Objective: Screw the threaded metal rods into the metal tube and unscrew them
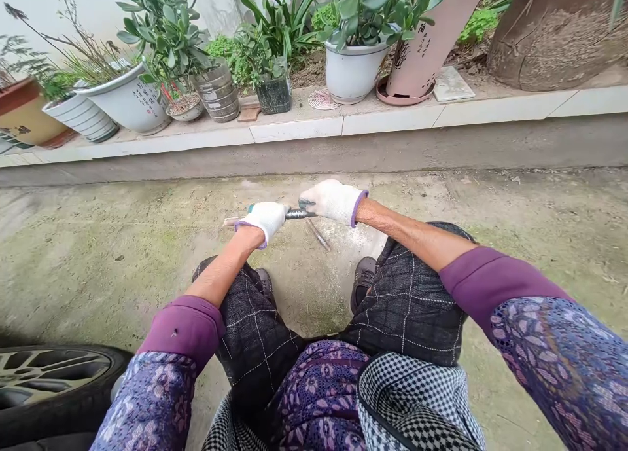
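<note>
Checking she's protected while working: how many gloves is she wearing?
2: a white glove on the left hand and one on the right hand, both gripping a thin rod.

Two gloved hands (265, 219) (333, 200) — one rod (299, 213) — one car wheel (49, 379).

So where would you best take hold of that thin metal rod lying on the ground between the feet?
Probably at its near, lower-right end. The metal rod lies flat and slanted on the concrete, its far end under the tool that the left hand and right hand hold, so come from above with a fingertip pinch.
</note>
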`<state>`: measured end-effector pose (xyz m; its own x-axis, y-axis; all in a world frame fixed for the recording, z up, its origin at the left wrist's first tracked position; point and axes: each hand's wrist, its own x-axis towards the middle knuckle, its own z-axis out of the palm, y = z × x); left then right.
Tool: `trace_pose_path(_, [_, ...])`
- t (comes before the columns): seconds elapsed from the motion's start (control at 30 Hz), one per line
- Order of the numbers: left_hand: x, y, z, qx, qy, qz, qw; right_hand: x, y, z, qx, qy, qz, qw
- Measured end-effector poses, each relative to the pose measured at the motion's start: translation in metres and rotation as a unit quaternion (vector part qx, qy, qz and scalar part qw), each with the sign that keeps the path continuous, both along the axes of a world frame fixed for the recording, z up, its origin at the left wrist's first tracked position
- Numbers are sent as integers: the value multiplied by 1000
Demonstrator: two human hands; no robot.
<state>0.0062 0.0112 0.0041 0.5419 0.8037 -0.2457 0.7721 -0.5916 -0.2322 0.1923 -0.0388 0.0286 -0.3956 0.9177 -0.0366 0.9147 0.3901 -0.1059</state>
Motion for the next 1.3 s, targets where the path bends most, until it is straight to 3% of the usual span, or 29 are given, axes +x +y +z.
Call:
trace_pose_path(0.13, [4, -4, 5, -7, -28, -33, 999, 16, 11, -1, -13, 144, -25, 989])
trace_pose_path(0.27, [-1, -8, 16, -15, -157, -11, 987, 23, 13, 0, -88, 338, -77, 934])
trace_pose_path(0.33, [-3, -12, 19, -58, -276, 14, 959, 21, 13, 2, -112, 388, -99, 909])
trace_pose_path(0.43, [-5, -18, 21, -127, -436, 78, 887, 15, 11, 4, -116, 421, -107, 893])
trace_pose_path(0.5, [-5, -17, 21, -145, -496, 120, 847, 12, 8, 3, -119, 400, -110, 902])
trace_pose_path(0.57, [-5, -14, 22, -138, -514, 153, 832, 7, 4, 0, -116, 342, -94, 928])
trace_pose_path(0.63, [-5, -8, 22, -109, -486, 178, 849, 2, -1, -1, -87, 245, -53, 964])
trace_pose_path(0.7, [-5, -2, 21, -50, -402, 174, 898, -4, -7, 1, -39, 121, -8, 992])
trace_pose_path(0.8, [-6, 3, 19, 45, -221, 124, 966, -10, -17, 11, 12, -19, 26, 999])
trace_pose_path(0.93, [-5, 0, 14, 50, -82, 80, 992, -5, -21, 29, 43, -60, -4, 997])
trace_pose_path(1.03, [-5, -5, 12, 30, -7, 6, 999, 6, -15, 36, 55, -46, -33, 997])
trace_pose_path(1.17, [-6, -12, 13, -3, -27, -34, 999, 16, -2, 33, 52, -8, -70, 996])
trace_pose_path(1.3, [-12, -14, 15, -27, -219, -33, 975, 12, 11, 23, 17, 56, -68, 996])
